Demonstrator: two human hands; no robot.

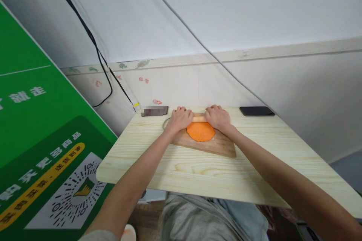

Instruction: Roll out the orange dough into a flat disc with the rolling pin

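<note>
A flattened round of orange dough [200, 132] lies on a wooden cutting board [223, 146]. Across the dough's far edge runs a pale wooden rolling pin [199, 119]. My left hand [180, 118] is closed over the pin's left end, and my right hand [218, 116] is closed over its right end. Both arms reach forward over the table. The ends of the pin are hidden under my hands. A metal ring handle [165, 122] sticks out at the board's left side.
The board rests on a light wood-grain table [192, 175] against the wall. A dark phone [256, 111] lies at the back right, another flat dark device [155, 111] at the back left. A green printed panel [56, 120] stands left of the table. Black cables [93, 41] hang at the wall.
</note>
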